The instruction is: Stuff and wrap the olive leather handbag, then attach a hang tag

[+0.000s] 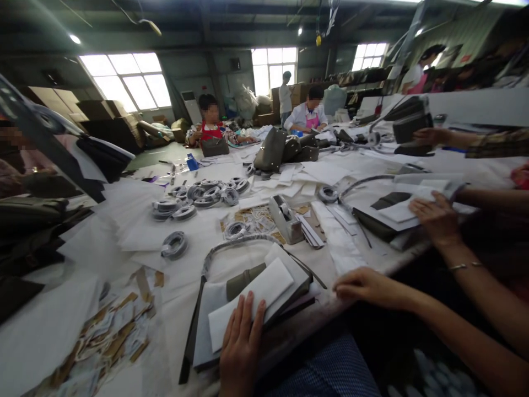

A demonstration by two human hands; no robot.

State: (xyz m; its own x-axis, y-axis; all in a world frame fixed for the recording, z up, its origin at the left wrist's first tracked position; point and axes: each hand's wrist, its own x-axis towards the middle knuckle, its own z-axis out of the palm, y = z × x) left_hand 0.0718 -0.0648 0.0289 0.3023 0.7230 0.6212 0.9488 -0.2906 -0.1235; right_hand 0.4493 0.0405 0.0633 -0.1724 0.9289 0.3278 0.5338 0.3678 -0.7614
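Note:
My left hand (243, 342) lies flat, fingers stretched out, on a white foam sheet (252, 300). Under that sheet is a dark olive handbag (243, 280), partly covered by more white padding. Its wrapped handle (235, 242) arches toward the table's middle. To the right, at the table edge, my right hand (363, 286) is closed with its fingers curled down. Whatever its fingertips may hold is hidden. A white foam strip (341, 242) runs just beyond it. A grey tape dispenser (285, 218) stands past the bag.
Several rolled grey straps (210, 193) and a pile of tags (115, 331) lie to the left. At right, a co-worker's hand (438, 218) presses white sheets on another bag (380, 226). More bags (270, 150) stand mid-table. People work across the table.

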